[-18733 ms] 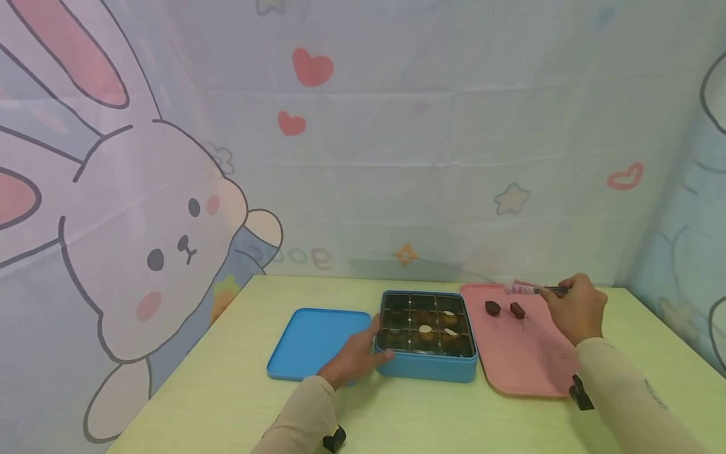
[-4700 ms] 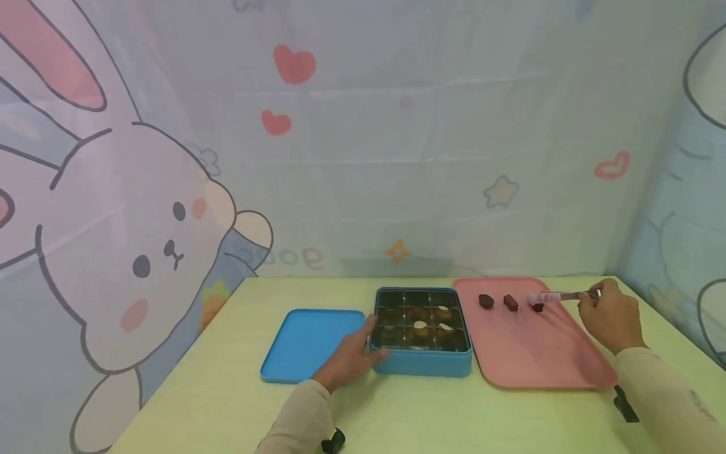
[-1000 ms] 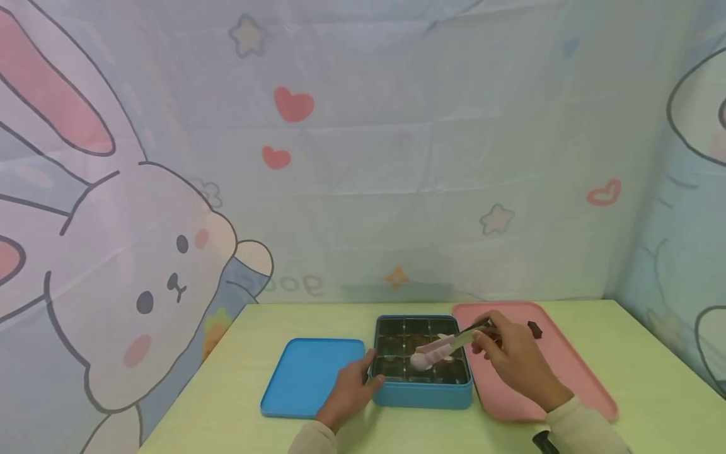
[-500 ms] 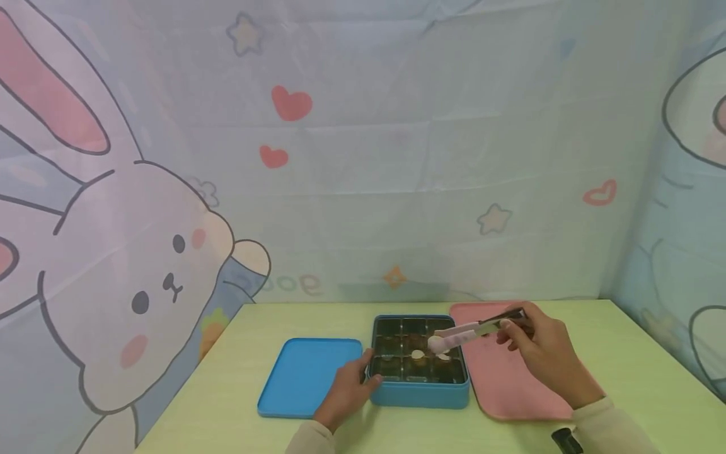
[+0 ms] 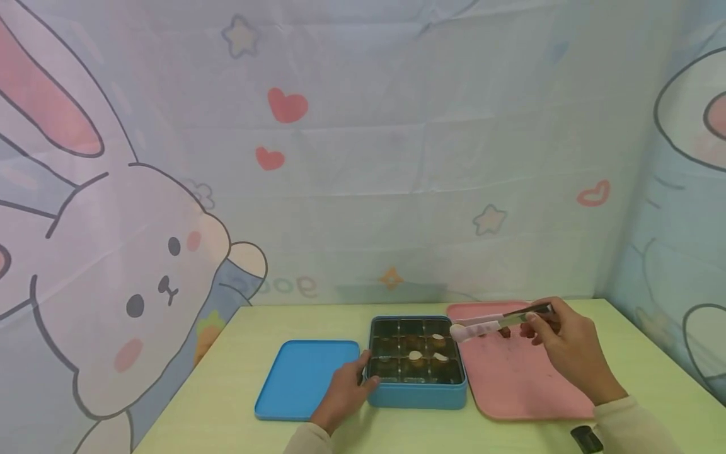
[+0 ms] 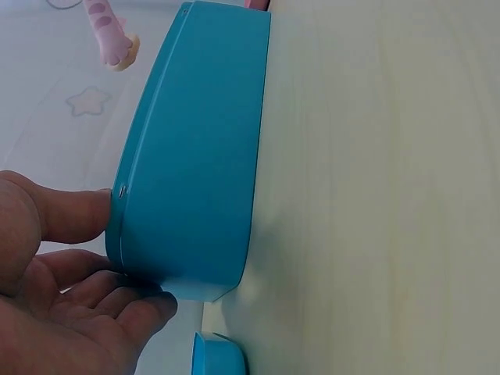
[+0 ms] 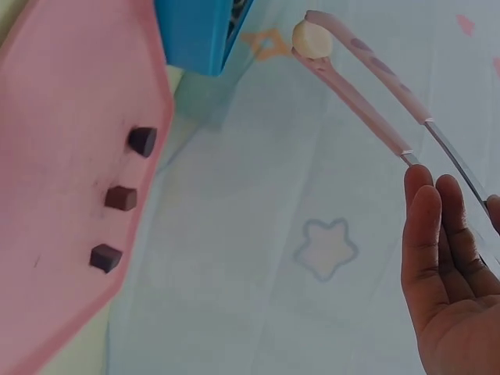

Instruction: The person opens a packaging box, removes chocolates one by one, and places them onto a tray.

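My left hand (image 5: 342,388) grips the near left corner of a blue box (image 5: 416,396), thumb on its rim and fingers along its side. Inside, a divided insert holds brown pieces, several topped with pale flakes. My right hand (image 5: 571,353) holds metal tongs (image 5: 482,329) with pink paw-shaped tips, raised at the box's right edge. In the right wrist view a round cream-coloured piece (image 7: 312,39) sits pinched between those tips. Three dark chocolates (image 7: 121,198) lie in a row on the pink tray (image 5: 527,391), mostly hidden behind the tongs and hand in the head view.
A blue lid (image 5: 306,378) lies flat left of the box. The tray stands close against the box's right side on the pale yellow table (image 5: 227,391). A printed cloth backdrop (image 5: 363,157) rises right behind the table's far edge.
Over the last second the tongs have moved right, from above the box to its right edge beside the tray. Between 18.7 and 4.7 seconds ago, a third dark chocolate appeared on the tray.
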Available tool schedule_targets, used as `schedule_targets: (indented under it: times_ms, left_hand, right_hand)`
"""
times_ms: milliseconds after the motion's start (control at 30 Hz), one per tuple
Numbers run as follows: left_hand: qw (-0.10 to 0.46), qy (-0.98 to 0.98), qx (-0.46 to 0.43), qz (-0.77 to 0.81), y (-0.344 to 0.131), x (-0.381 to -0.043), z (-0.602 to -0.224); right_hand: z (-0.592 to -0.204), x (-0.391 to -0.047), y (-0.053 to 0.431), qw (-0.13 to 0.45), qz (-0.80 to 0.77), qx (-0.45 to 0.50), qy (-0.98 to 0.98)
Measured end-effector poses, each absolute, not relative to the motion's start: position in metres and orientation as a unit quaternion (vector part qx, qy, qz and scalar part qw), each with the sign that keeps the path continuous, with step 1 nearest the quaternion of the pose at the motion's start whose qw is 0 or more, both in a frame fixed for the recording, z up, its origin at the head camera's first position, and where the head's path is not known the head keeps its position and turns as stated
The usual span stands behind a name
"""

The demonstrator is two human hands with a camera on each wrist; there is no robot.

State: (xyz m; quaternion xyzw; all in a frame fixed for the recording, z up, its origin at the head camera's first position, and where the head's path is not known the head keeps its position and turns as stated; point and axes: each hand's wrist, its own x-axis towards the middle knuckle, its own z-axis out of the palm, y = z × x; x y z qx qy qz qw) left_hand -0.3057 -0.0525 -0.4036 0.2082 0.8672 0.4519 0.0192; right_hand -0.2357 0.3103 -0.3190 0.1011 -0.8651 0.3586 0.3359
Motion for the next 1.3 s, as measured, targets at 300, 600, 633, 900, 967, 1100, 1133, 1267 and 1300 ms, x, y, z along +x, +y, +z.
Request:
schedule_targets:
  times_ms: [300,600,633,900,967,1100,1133,1267,1300]
  left_hand:
    - [0.023,0.865,0.205,0.457,-0.053,-0.306,-0.404]
    - [0.030,0.864,0.198,0.461,-0.052,-0.307,-0.404]
    - [0.028,0.865,0.199,0.459,-0.052,-0.307,-0.404]
    - [0.013,0.870,0.208,0.447,-0.051,-0.307,-0.403]
    - [0.013,0.870,0.209,0.447,-0.051,-0.306,-0.402]
    - [0.018,0.871,0.206,0.446,-0.050,-0.305,-0.400]
    - [0.020,0.871,0.204,0.446,-0.050,-0.304,-0.400]
    - [0.023,0.871,0.196,0.450,-0.051,-0.304,-0.400]
    - [0.024,0.870,0.195,0.451,-0.051,-0.304,-0.401]
  right_hand:
    - [-0.336,-0.238,0.334,0.334,0.348,0.055,-0.874]
    - [-0.356,-0.241,0.347,0.308,0.336,0.024,-0.890]
    - [-0.359,-0.242,0.348,0.303,0.337,0.022,-0.891]
    - [-0.375,-0.250,0.347,0.296,0.329,0.025,-0.896]
    - [-0.377,-0.251,0.347,0.295,0.331,0.022,-0.896]
    - [-0.379,-0.252,0.348,0.291,0.331,0.014,-0.897]
    - [-0.379,-0.253,0.348,0.291,0.331,0.012,-0.898]
    - [-0.379,-0.253,0.347,0.288,0.331,0.006,-0.898]
    - [-0.380,-0.254,0.347,0.289,0.332,0.004,-0.898]
